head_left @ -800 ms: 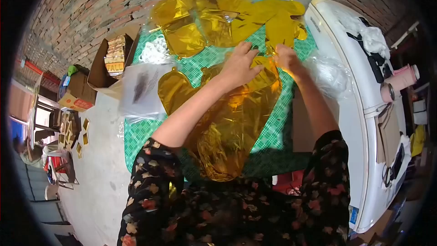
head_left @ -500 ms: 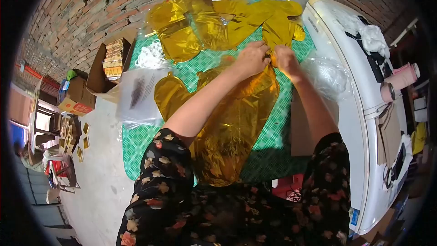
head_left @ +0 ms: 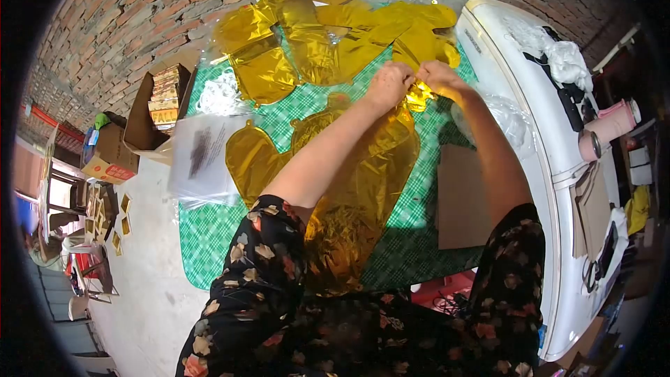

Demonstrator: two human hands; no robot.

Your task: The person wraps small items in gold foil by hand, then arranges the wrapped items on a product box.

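A large gold foil sheet with rounded lobes (head_left: pixel 363 195) lies across the green checked table (head_left: pixel 209 237) and reaches toward my body. At its upper right part, my left hand (head_left: pixel 391 85) and my right hand (head_left: pixel 440 78) are close together, each with pinched fingers on the gold foil. A crumpled bit of the foil shows just below the fingertips. Beyond my hands, more flat gold foil pieces (head_left: pixel 262 63) overlap at the back of the table.
White strings (head_left: pixel 222 94) and clear plastic sleeves (head_left: pixel 202 157) lie at the left. A cardboard piece (head_left: pixel 460 199) and clear plastic (head_left: pixel 506 122) are at the right, beside a white appliance (head_left: pixel 520 84). An open box (head_left: pixel 150 108) stands left. A person is partly visible far left.
My right hand has turned, its forearm swinging outward, and its fingers now sit higher at the foil. My left hand has shifted slightly left and up. The view has moved a little.
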